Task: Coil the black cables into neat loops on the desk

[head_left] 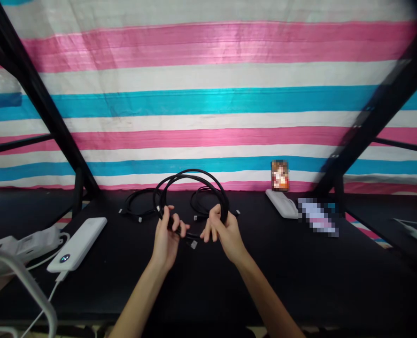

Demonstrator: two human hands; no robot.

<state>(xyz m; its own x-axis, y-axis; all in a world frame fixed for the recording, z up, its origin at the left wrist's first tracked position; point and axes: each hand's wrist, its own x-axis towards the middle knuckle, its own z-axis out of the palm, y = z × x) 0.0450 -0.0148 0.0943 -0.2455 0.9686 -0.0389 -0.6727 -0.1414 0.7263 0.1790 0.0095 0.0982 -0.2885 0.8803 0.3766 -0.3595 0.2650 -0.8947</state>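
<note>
A black cable with a metal-ended plug is wound into large loops, held up between my two hands above the dark table. My left hand is closed on the left side of the loops, thumb and fingers round the strands. On the right side, my right hand grips the same loops with its fingers curled. One plug dangles low between the hands. Behind the hands two more coiled black cables lie on the table, one coil to the left and another coil partly hidden behind the held loops.
A white power bank with a cable plugged in lies at the left, beside a white power strip. A pale device and a blurred packet lie at the right. Black frame bars slope on both sides before a striped sheet.
</note>
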